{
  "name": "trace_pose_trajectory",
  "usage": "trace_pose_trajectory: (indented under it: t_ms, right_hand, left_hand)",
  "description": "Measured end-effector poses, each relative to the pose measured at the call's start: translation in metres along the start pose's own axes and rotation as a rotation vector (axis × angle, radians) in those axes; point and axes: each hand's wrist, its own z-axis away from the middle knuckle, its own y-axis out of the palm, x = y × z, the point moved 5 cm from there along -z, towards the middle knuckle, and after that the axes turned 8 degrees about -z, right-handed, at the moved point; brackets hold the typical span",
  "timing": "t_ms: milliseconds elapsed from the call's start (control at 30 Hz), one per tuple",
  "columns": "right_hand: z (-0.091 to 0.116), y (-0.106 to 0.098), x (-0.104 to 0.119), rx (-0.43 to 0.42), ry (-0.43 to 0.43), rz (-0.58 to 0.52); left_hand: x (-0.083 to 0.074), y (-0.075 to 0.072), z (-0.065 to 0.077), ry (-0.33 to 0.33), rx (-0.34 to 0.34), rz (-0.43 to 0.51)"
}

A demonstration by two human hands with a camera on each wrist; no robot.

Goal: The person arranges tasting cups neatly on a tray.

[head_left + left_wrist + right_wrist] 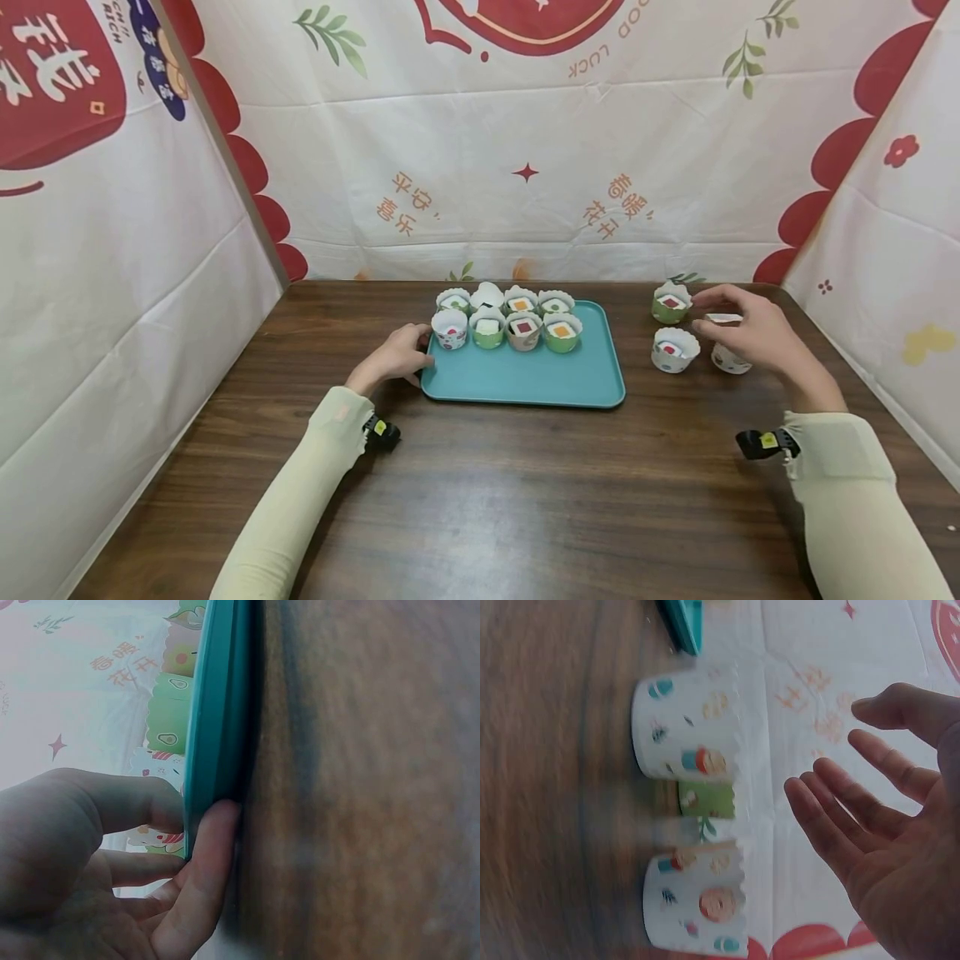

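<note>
My left hand (402, 353) grips the left rim of a teal tray (525, 386). In the left wrist view the fingers (142, 802) lie along the tray's edge (217, 712). Paper cupcake cups stand in two rows on the tray, among them a green cup with an orange-marked white piece (562, 337). On the right, my right hand (750, 327) hovers over a white patterned cup (730, 360) that it partly covers. Its fingers are loosely extended and hold nothing. Beside them stand a green cup (670, 308) and a white cup (674, 357).
A dark wooden table (480, 500) carries everything. Printed white cloth (480, 133) hangs behind it and on both sides, close to the table's edges. The tray's right part, beside the cups, is bare.
</note>
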Motion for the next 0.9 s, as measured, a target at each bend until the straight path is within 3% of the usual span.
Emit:
trace_pose_trajectory:
  t_ms: [267,433,633,767,900]
  right_hand:
    - [0.009,-0.026,-0.027,-0.098,0.020,-0.090]
    - [0.010,-0.033,-0.044,-0.130,0.054,-0.046]
    - [0.010,-0.032,-0.062,-0.023,0.145,0.090]
    - [0.011,-0.026,-0.072,0.073,0.200,0.097]
    - [0.013,-0.023,-0.078,0.101,0.234,0.105]
  left_hand:
    - [-0.002,-0.001,-0.002,0.034,0.009,0.018]
    - [-0.004,-0.001,-0.001,0.023,0.010,0.018]
    - [-0.004,-0.001,-0.001,0.019,0.008,0.011]
    - [-0.002,-0.001,-0.001,0.015,0.005,0.008]
    - [0.000,0.000,-0.001,0.012,0.006,0.011]
